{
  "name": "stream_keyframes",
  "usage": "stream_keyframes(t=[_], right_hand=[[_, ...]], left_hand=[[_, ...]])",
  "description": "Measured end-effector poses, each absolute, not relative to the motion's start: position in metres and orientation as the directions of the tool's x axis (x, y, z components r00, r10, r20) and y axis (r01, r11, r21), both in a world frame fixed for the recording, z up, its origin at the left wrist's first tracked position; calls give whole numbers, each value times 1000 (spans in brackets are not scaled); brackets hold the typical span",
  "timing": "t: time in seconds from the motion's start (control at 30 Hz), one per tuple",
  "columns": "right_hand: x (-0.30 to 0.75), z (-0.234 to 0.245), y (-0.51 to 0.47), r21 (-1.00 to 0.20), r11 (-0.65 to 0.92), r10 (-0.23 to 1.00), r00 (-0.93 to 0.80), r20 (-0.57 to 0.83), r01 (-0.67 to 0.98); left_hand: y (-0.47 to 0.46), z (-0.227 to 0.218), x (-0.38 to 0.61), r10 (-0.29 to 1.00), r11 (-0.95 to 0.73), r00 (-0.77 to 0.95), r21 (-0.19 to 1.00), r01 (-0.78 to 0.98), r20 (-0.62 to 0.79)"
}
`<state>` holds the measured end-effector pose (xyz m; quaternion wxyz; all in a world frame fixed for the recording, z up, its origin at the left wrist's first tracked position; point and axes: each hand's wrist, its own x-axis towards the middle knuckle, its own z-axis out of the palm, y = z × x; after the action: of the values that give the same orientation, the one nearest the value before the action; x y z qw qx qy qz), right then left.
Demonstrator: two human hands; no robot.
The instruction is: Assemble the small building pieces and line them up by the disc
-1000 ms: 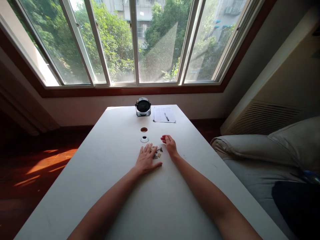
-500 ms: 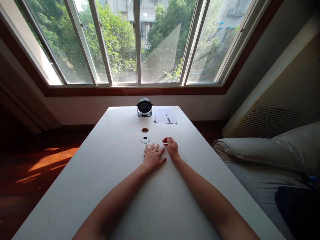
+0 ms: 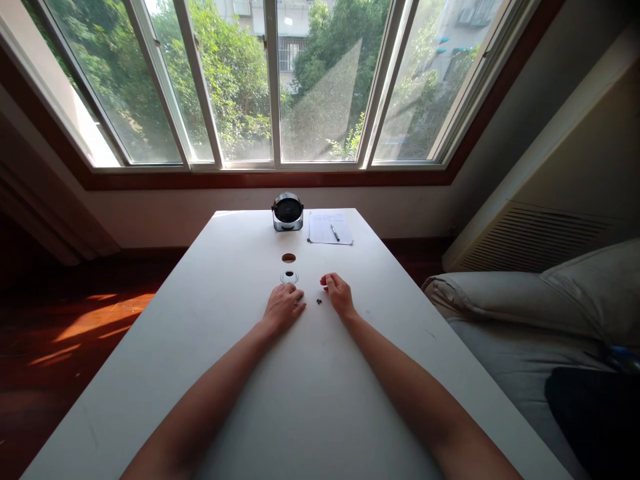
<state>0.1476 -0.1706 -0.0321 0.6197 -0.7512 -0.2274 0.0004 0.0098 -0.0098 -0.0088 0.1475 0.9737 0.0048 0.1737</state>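
Observation:
My left hand rests palm down on the white table, fingers bent and drawn together. Whatever lies beneath or inside it is hidden. Across from it, my right hand stands on its side with curled fingers, and I cannot see what they hold, if anything. A few tiny dark pieces lie between the two hands, closer to the right one. Just beyond my left fingertips is a round grommet with a dark centre.
Farther along the table is a round hole. A small black-faced round device on a stand sits near the far end, beside a written sheet of paper with a pen on it. A grey sofa stands at the right.
My left hand has slid left and its spread fingers have drawn together. The small pale pieces under it are out of sight; tiny dark pieces now show. My right hand has barely moved.

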Motion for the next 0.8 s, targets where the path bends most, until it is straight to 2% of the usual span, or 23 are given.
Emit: stream_keyframes(t=[0.17, 0.33, 0.47, 0.6, 0.8], right_hand=[[145, -32, -170, -947, -105, 364, 898, 247, 304], [150, -36, -168, -965, -63, 247, 941, 231, 254], [154, -40, -168, -968, -59, 212, 950, 228, 245], [153, -41, -169, -957, -68, 235, 937, 259, 281], [151, -39, -170, -957, -86, 261, 933, 247, 277]], left_hand=[[5, -9, 2, 131, -952, 930, 305, 21, 344], [1, -10, 5, 182, -945, 918, 319, 65, 353], [-24, -9, 13, 10, -964, 919, 249, -96, 395], [-46, -6, 20, -152, -952, 922, 199, -234, 356], [-39, -1, 16, -171, -957, 925, 166, -238, 338]])
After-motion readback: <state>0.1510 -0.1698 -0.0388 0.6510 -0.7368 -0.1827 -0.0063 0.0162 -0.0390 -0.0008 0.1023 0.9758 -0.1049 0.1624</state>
